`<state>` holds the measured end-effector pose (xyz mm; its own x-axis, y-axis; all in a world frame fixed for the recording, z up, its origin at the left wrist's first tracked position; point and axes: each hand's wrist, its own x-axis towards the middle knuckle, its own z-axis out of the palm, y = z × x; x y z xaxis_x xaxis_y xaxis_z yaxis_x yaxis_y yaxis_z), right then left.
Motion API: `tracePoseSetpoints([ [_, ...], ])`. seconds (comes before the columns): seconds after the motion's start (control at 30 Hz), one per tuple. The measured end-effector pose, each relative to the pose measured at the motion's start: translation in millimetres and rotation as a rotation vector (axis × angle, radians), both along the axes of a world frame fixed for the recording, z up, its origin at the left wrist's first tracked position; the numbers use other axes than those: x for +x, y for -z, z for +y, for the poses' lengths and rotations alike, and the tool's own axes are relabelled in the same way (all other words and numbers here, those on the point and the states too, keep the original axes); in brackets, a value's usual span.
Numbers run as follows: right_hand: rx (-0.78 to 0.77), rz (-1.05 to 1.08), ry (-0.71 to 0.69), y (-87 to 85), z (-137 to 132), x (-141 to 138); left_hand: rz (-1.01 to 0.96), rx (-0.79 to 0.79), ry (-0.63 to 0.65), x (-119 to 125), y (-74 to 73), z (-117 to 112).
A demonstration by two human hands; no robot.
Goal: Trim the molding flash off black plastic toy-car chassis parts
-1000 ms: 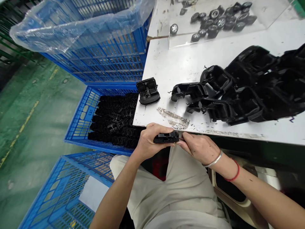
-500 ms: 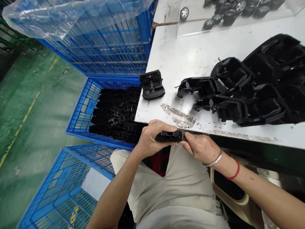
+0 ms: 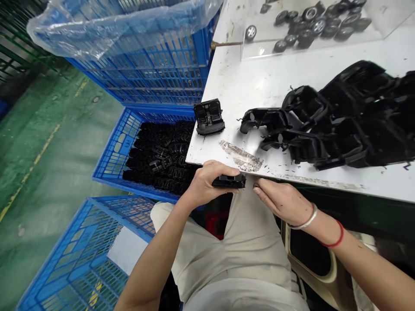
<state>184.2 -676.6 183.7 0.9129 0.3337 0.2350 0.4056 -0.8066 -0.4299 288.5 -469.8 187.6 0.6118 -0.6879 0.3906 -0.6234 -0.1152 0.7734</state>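
My left hand (image 3: pixel 207 183) is closed round a small flat black plastic part (image 3: pixel 229 181), held just below the white table's front edge (image 3: pixel 324 181). My right hand (image 3: pixel 282 201) is a short way to the right of the part, apart from it, fingers loosely curled with nothing visible in them. On the table above lies one similar black part (image 3: pixel 209 116) near the left corner. A pile of larger black moulded shells (image 3: pixel 340 116) spreads over the table's right side.
A blue crate (image 3: pixel 110 151) filled with black parts sits on the floor left of the table. Behind it stands a taller blue crate (image 3: pixel 155 65) lined with clear plastic, and another blue crate (image 3: pixel 81 259) is at lower left. A clear tray of small wheels (image 3: pixel 311 23) rests at the table's back.
My right hand has let go of the black part and drawn back to the right. My left hand still holds the part at the table edge.
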Motion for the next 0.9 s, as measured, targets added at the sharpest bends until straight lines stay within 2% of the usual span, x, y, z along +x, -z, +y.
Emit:
tracePoseSetpoints([
  [0.17, -0.256, -0.154, 0.046, 4.4, 5, -3, -0.012, 0.016, -0.008, -1, -2.8, -1],
  [0.33, -0.365, -0.253, 0.087, 7.1, 9, -4, 0.0, 0.023, -0.02, -2, -4.3, -1],
  [0.47, -0.416, -0.2, 0.097, 8.4, 10, -5, 0.033, 0.039, -0.041, -3, -5.4, -1],
  [0.77, -0.272, -0.133, 0.148, 16.2, 18, -3, 0.094, 0.079, -0.062, -3, -7.3, -1],
  [0.83, -0.137, -0.083, 0.16, 17.6, 22, -5, 0.094, 0.079, -0.07, -4, -7.4, -1],
  [0.9, 0.069, -0.01, 0.167, 18.2, 26, -8, 0.088, 0.071, -0.076, -5, -7.1, -1],
])
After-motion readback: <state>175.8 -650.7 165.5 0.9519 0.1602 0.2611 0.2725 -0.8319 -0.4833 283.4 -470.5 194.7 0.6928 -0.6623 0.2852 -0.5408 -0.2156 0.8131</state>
